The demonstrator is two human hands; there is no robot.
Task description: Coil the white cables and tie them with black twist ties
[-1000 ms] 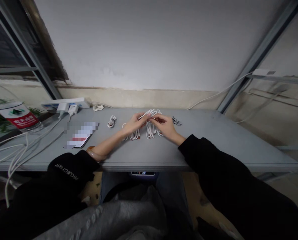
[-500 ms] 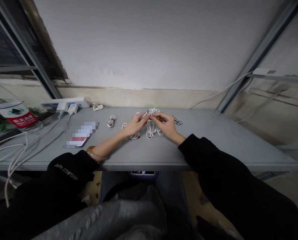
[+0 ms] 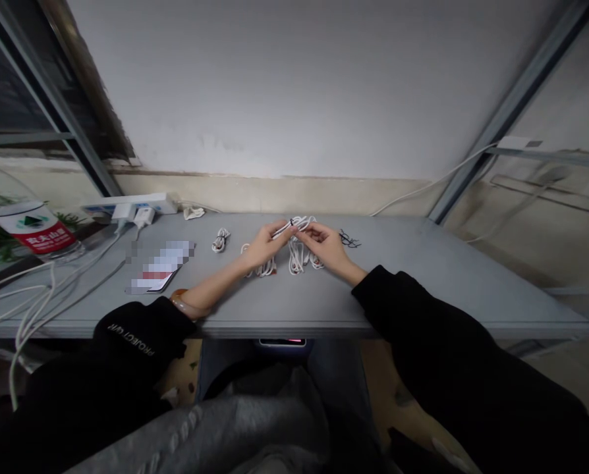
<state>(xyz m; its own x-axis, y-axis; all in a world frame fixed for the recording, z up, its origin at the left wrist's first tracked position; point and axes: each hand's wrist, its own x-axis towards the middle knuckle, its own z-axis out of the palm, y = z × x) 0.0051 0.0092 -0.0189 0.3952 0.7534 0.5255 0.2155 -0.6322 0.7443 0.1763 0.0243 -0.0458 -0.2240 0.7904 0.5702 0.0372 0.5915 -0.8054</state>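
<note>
Person at the bench [image 3: 423, 280], both forearms reaching forward, hands meeting mid-bench. Left hand [image 3: 265, 245]: narrow grip, thumb and fingers pinched on a white cable [image 3: 288, 227], with a small dark mark near the pinch. Right hand [image 3: 328, 249]: narrow too, fingertips [image 3: 308, 230] closed up to the same cable; too small to tell whether they clamp it or only touch. Directly below the grip, a looped white bundle [image 3: 297, 258] lies on the bench; a second white coil [image 3: 261, 267] sits just left of it, under the left hand. Further left of the grip, a small cable coil [image 3: 220, 239], then a blurred smartphone [image 3: 161, 266]. Just right of the grip, a tangle of black wire [image 3: 350, 239]. Far left and beyond, a power strip [image 3: 129, 203].
</note>
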